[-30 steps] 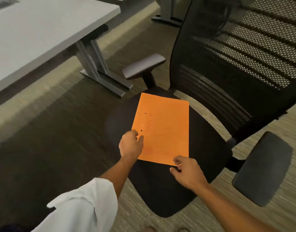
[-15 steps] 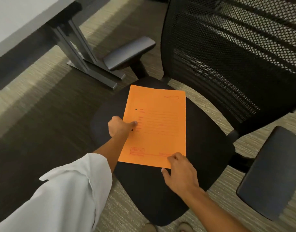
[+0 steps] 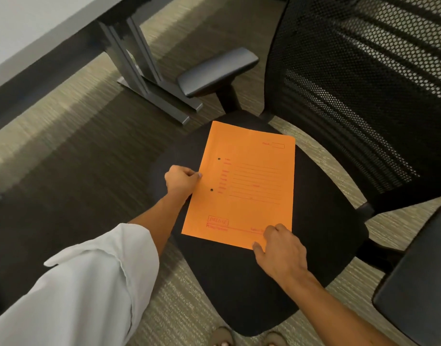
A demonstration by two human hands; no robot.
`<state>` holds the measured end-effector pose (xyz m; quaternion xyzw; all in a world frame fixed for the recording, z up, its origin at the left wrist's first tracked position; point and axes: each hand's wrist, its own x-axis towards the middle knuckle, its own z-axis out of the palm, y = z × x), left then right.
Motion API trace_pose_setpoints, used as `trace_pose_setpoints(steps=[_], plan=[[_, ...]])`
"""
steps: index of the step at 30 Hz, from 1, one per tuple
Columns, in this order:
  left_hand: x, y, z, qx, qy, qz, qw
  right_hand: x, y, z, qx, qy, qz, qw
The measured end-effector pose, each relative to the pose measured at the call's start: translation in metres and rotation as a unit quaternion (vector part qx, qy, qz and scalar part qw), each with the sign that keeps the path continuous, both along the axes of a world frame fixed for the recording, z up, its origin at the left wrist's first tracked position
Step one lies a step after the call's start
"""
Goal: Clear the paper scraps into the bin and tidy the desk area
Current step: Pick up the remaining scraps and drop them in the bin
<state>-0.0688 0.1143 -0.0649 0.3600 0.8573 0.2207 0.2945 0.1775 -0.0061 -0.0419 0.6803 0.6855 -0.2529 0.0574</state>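
Note:
An orange paper folder (image 3: 244,186) with red printed lines and two punch holes lies flat on the black seat of an office chair (image 3: 321,236). My left hand (image 3: 182,182) pinches the folder's left edge near the punch holes, fingers curled. My right hand (image 3: 280,247) grips the folder's near right corner, thumb at the edge and fingers on top. No paper scraps or bin are in view.
The chair's mesh back (image 3: 364,96) rises at the right, with armrests at upper middle (image 3: 217,71) and lower right (image 3: 419,283). A white desk (image 3: 27,28) on a grey metal leg (image 3: 144,81) stands at the upper left. Carpet surrounds the chair. My sandalled feet (image 3: 249,339) show below.
The camera has moved closer over the chair. My left hand has slid from on top of the folder to its left edge; my right hand stays at the near right corner.

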Motion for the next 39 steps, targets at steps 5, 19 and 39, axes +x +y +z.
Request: trace_pose_setpoints(steps=[5, 19, 39], plan=[[-0.017, -0.026, 0.003, 0.060, -0.017, 0.046, 0.997, 0.003, 0.003, -0.003, -0.009, -0.023, -0.001, 1.000], [-0.132, -0.176, 0.046, 0.163, -0.030, 0.215, 0.962, -0.113, -0.011, 0.038, 0.131, 0.133, 0.050, 0.981], [-0.354, -0.593, -0.011, 0.164, -0.189, 0.606, 0.755, -0.382, -0.219, 0.020, 0.016, 0.157, 0.336, 0.928]])
